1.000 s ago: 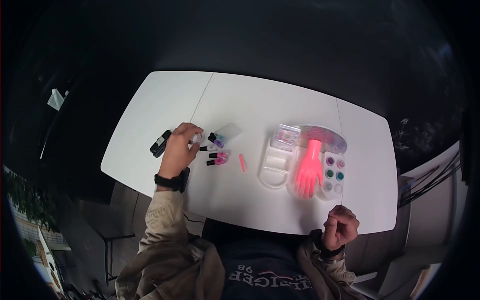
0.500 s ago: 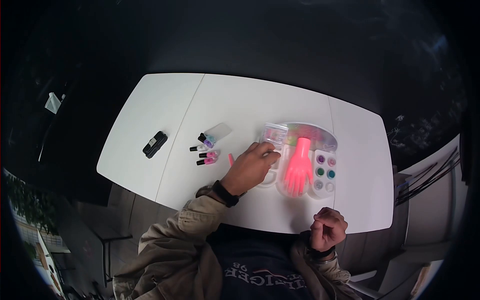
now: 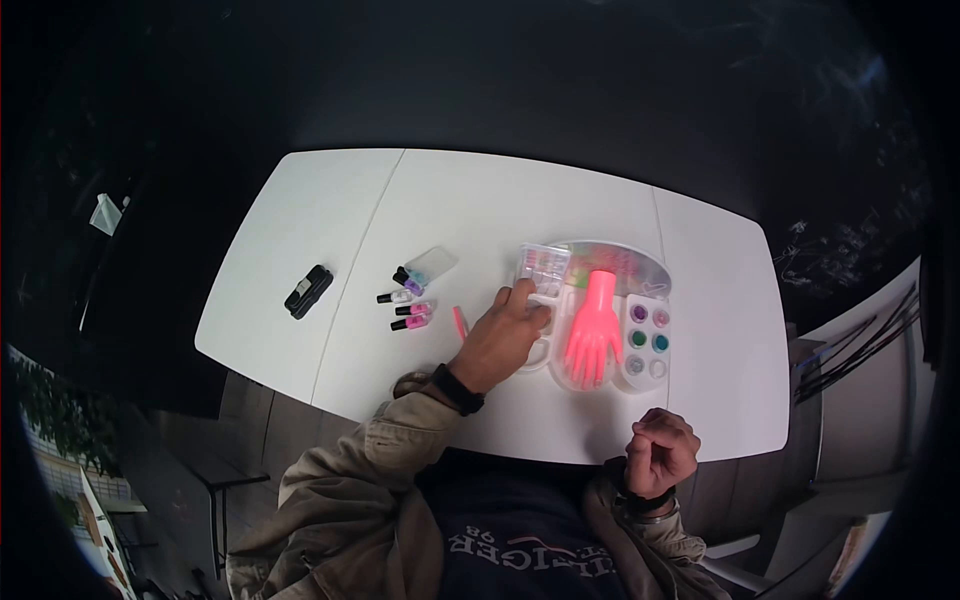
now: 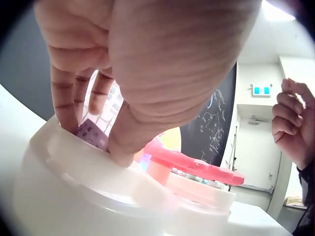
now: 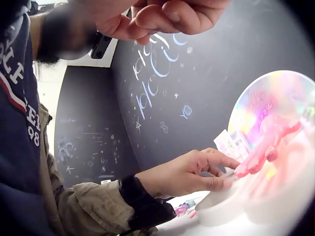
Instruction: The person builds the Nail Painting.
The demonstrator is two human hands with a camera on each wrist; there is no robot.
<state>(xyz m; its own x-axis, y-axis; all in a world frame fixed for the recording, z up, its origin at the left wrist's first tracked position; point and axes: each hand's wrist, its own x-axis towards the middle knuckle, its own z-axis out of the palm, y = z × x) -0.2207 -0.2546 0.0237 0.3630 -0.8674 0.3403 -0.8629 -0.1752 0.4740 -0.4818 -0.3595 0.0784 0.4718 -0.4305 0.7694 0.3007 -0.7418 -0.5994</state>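
Observation:
My left hand (image 3: 505, 338) reaches into the left side of the white tray (image 3: 533, 364). In the left wrist view its thumb and fingers pinch a small purplish patterned piece (image 4: 92, 134) inside the rim; the hand hides part of it. A pink model hand (image 3: 594, 328) lies just right of my left hand, on the tray. My right hand (image 3: 663, 452) is raised near the table's front edge, its fingers loosely curled with nothing visible in them.
Several small bottles (image 3: 411, 309) and a clear case (image 3: 435, 262) lie left of the tray, with a pink strip (image 3: 460, 322) between. A black case (image 3: 309, 291) is farther left. Glitter pots (image 3: 639, 338) sit at the tray's right, a shiny round panel (image 3: 630, 267) behind.
My left hand has moved right from beside the bottles to the tray's left compartments and lowered there slightly. The right hand keeps its pose. The head view has shifted a little.

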